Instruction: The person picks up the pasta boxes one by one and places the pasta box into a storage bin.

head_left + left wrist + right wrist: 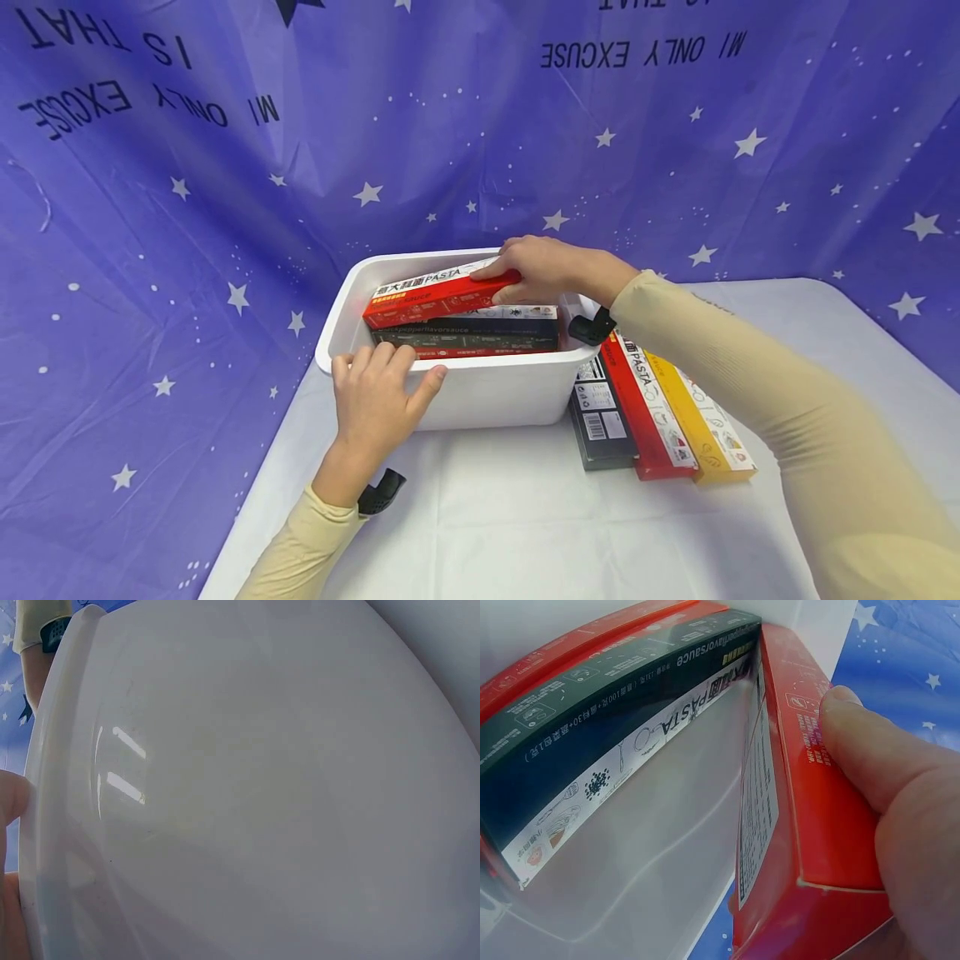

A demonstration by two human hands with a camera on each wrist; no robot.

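Note:
My right hand (536, 268) grips the right end of a red pasta box (442, 300), thumb on its red face in the right wrist view. This box is tilted, its left end down inside a white plastic bin (495, 396). In the bin, a dark pasta box (622, 697) with black pepper flavor lettering stands on its long edge beside another red box (577, 637) along the near wall. My left hand (375, 396) holds the bin's near rim at the left, fingers hooked over it. In the left wrist view the bin's wall fills most of the picture.
Right of the bin, a dark box (606, 429), a red pasta box (651, 408) and a yellow box (693, 412) lie side by side on the white tabletop (510, 517). A purple star-printed cloth (450, 150) hangs close behind the bin.

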